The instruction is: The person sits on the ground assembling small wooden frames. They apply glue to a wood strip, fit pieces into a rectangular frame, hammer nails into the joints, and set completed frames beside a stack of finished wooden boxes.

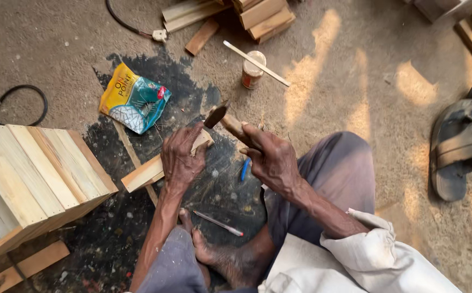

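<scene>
Dusty concrete floor (355, 65) | left hand (180, 157) pressing slat (144, 172) | right hand (273, 157) clenching hammer (226, 120)

One hammer (222, 118) sits in the fingers of the right hand (273, 160), and one wooden strip (154, 168) lies under the fingers of the left hand (180, 159). Two pens lie near: a blue pen (245, 169) between the two hands, a grey pen (218, 223) below the fingers. Beyond the fingertips are one yellow packet (133, 98) and one small can (253, 69) with one thin stick (256, 63) across it. Left of the fingers stands one wooden box (32, 179); far right, one sandal (460, 144).
</scene>
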Available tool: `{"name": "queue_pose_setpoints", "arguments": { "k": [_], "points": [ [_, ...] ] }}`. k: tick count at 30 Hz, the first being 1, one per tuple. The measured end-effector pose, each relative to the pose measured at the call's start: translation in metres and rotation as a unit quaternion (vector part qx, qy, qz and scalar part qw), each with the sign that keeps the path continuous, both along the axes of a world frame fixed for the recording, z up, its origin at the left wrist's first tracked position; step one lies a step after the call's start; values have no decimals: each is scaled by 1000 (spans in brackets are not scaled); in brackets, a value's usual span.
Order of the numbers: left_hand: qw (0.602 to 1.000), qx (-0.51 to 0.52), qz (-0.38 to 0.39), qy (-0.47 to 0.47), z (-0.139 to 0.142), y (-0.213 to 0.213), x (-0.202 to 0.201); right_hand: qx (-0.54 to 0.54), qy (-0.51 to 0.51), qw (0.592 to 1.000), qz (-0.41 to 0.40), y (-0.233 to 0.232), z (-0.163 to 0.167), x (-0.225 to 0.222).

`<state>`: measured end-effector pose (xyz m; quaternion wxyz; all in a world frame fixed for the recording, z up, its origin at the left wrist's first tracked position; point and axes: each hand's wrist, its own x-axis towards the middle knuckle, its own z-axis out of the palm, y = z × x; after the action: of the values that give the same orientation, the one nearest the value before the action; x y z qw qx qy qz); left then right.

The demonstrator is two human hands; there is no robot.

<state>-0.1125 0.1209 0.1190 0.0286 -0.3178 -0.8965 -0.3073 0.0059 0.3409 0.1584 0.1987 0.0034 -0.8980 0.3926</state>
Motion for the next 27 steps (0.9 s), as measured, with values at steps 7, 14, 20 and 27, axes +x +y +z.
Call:
{"name": "queue_pose_setpoints", "arguments": {
  "k": [7,14,20,27],
  "points": [
    [995,-51,-73,-49,6,-7,-11,-173,-294,938,-60,12,-58,15],
    [995,-68,-70,-26,5,-7,-16,-273,-207,939,-44,-3,-76,7],
    [998,-53,-40,-16,5,-9,-13,-300,-236,923,-53,-11,-65,7],
    [991,-109,-25,-72,9,-6,-16,-348,-169,922,-27,-30,-68,-1]
  ]
}}
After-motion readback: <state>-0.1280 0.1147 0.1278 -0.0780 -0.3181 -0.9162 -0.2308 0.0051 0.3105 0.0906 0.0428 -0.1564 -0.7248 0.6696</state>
